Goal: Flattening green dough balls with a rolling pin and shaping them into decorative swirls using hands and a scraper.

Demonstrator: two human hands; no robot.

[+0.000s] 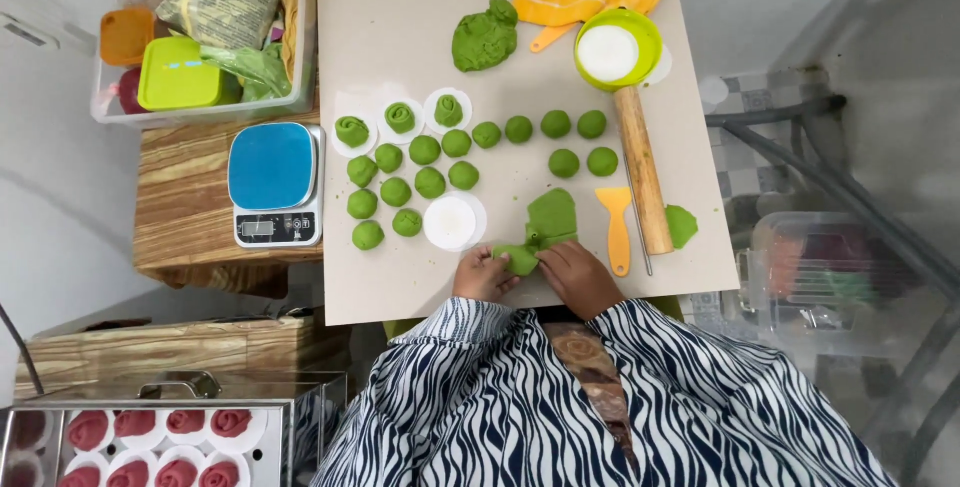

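Both hands, left (483, 274) and right (576, 276), pinched the dough strip (543, 229) at the board's (400, 287) near edge, its length running toward the far-right corner.

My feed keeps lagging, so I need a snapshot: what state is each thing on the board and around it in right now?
Left hand: pinching the dough strip.
Right hand: pressing on the dough strip.
Dough strip: flattened, near end being rolled up.
Dough balls: round, unshaped.
Dough roses: shaped, three on paper rounds.
Dough lump: uncut.
Rolling pin: lying idle.
Scraper: lying flat.
Scale: nothing on it.
Storage bin: lidless, full.
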